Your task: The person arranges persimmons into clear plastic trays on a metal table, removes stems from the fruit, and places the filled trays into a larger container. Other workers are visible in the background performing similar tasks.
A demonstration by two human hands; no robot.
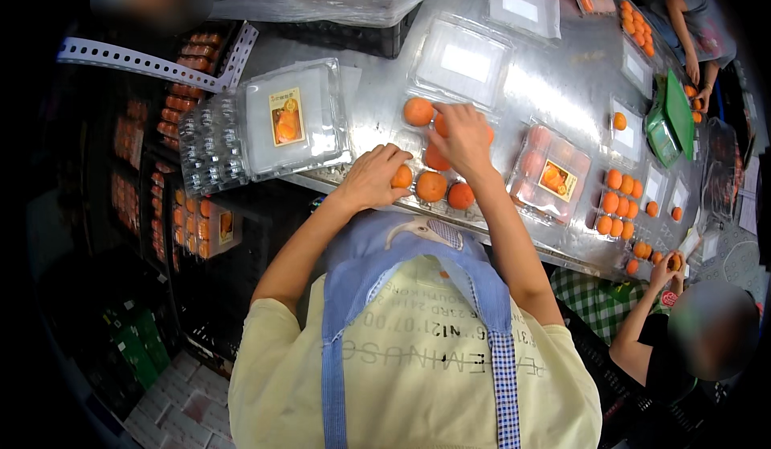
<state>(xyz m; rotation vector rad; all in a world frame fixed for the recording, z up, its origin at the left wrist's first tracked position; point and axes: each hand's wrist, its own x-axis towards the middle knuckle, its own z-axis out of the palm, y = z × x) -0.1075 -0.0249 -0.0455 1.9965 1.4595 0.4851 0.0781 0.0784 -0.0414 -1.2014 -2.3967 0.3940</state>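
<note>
An open clear plastic clamshell tray with orange citrus fruits lies before me, its lid (464,57) folded back away from me. My left hand (374,177) curls its thumb and fingers around an orange fruit (402,176) at the tray's near left corner. Over the far middle of the tray, my right hand (465,139) has thumb and index finger about another fruit (441,125) and covers part of the contents. A fruit (418,111) sits in the far left corner. Two more, one fruit (431,186) and its neighbour (461,196), fill the near row.
Stacked empty clamshells (295,123) with a printed label stand left, at the metal table's (542,93) edge. A closed labelled pack (551,175) lies right. Beyond are filled trays (619,203), a green basket (668,120) and co-workers' hands (665,268). A plastic-wrapped crate (355,27) stands behind.
</note>
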